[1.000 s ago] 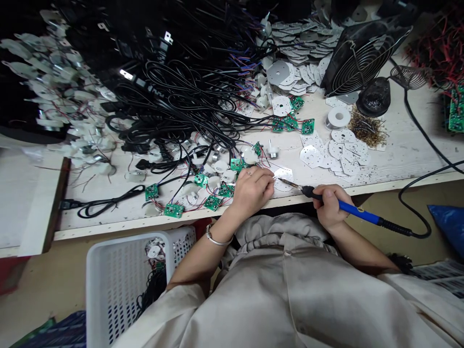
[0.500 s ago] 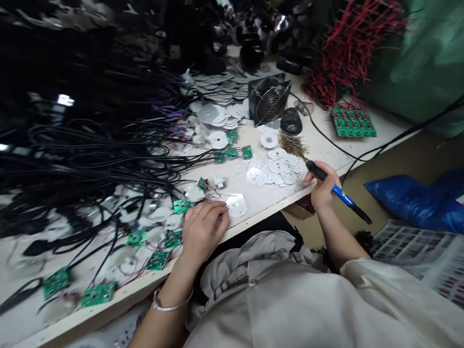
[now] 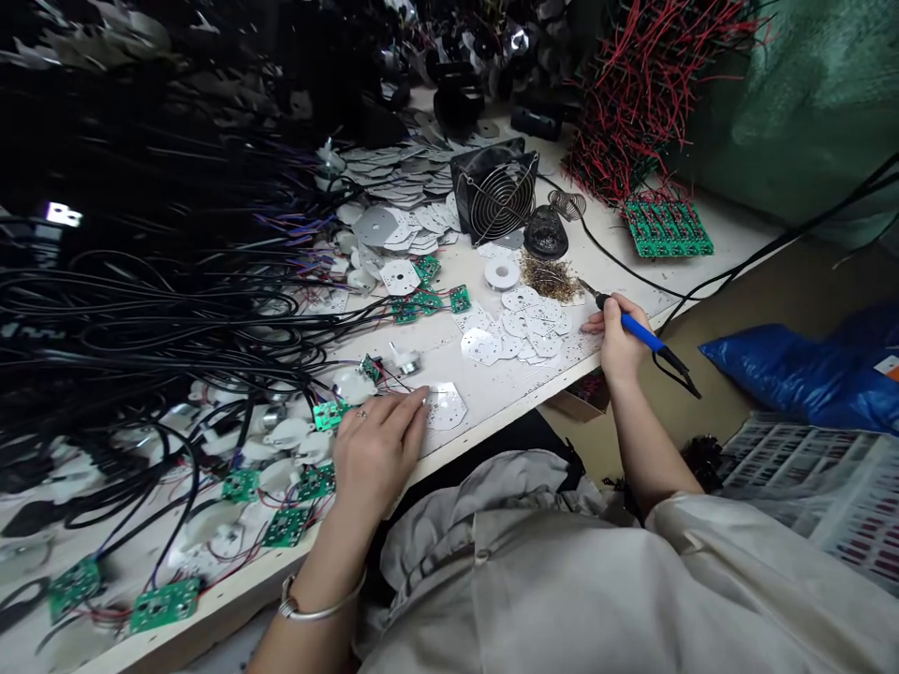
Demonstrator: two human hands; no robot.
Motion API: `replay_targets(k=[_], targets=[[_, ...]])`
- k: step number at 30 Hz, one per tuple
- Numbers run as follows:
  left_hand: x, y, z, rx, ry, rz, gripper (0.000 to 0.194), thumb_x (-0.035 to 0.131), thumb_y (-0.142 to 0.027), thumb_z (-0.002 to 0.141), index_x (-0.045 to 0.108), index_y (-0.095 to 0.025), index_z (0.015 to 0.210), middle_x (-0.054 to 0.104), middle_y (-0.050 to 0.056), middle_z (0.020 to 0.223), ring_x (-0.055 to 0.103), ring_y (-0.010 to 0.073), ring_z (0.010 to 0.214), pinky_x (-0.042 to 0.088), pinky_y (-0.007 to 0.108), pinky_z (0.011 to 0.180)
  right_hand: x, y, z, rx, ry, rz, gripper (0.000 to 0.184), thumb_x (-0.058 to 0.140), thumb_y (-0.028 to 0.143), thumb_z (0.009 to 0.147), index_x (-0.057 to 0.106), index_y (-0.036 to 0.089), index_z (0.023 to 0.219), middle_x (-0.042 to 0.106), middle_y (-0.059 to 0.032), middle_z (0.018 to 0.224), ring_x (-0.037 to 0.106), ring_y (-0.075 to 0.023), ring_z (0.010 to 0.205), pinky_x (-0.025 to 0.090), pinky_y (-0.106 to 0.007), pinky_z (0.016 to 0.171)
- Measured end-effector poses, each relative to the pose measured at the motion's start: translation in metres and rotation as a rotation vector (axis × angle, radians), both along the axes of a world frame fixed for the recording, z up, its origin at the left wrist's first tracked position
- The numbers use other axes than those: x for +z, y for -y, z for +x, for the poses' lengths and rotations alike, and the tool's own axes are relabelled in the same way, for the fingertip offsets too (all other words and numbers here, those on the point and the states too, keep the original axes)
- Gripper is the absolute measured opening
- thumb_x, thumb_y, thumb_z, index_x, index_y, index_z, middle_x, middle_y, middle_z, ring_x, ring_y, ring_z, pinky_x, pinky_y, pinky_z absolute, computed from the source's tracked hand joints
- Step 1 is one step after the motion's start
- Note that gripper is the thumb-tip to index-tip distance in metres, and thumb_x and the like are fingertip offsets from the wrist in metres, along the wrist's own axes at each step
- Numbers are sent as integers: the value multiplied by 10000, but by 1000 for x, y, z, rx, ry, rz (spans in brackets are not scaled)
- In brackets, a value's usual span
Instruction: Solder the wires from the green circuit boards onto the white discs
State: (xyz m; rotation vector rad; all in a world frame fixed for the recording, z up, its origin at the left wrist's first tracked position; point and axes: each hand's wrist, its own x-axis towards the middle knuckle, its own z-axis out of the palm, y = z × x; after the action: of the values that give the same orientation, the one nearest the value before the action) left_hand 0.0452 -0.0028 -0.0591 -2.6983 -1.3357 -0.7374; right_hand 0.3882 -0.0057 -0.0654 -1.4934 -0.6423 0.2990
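The right grip, clamped on a slim blue soldering iron, has left the white polygonal plate, likely pausing work; left grip unclear.

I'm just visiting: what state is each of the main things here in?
Blue-handled soldering iron: held in the right hand; heat unknown.
Flat white angular plate: lying flat, left hand at its edge.
Loose thin white plates: piled, overlapping.
Round white spool: lying flat, hole upward.
Black square fan: upright; spinning unclear.
Small green circuit boards: scattered, several wired.
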Motion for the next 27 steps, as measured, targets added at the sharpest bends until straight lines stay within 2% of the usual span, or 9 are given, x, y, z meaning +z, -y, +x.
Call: replay_targets(k=[4, 11, 16, 22, 27], targets=[[2, -4, 5, 2, -45, 66, 170, 575, -286, 954, 733, -228, 972, 722, 34, 818, 652, 199, 778, 422, 325, 697, -1, 0, 1, 38, 1, -14, 443, 671, 529, 814, 621, 164, 1060, 696, 36, 647, 698, -140, 544, 579, -266, 552], [9, -2, 12, -19, -220, 242, 111, 631, -205, 916, 726, -221, 971, 707, 24, 788, 605, 192, 695, 379, 331, 631, -4, 1, -2, 86, 36, -50, 415, 672, 523, 827, 659, 177, 1057, 710, 28, 662, 705, -143, 564, 595, -274, 585], [8, -4, 10, -28, 40, 142, 65, 672, -200, 891, 705, -197, 947, 733, 67, 986, 640, 212, 867, 486, 329, 765, -6, 3, 0, 100, 63, -89, 412, 661, 518, 845, 661, 178, 1077, 722, 25, 680, 715, -145, 582, 588, -268, 603], [3, -6, 3, -65, 214, 59, 126, 667, -156, 885, 680, -205, 1000, 738, 27, 845, 644, 195, 821, 487, 330, 758, -4, 2, 0, 98, 58, -70, 410, 673, 508, 835, 658, 169, 1065, 720, 28, 665, 714, -146, 570, 584, -264, 586], [8, 1, 5, -67, 225, 44, 67, 676, -174, 880, 675, -218, 931, 720, 16, 815, 625, 186, 808, 457, 337, 767, 6, 10, -11, 24, 7, 85, 367, 641, 492, 852, 637, 167, 1023, 679, 55, 595, 655, -130, 450, 551, -249, 480]])
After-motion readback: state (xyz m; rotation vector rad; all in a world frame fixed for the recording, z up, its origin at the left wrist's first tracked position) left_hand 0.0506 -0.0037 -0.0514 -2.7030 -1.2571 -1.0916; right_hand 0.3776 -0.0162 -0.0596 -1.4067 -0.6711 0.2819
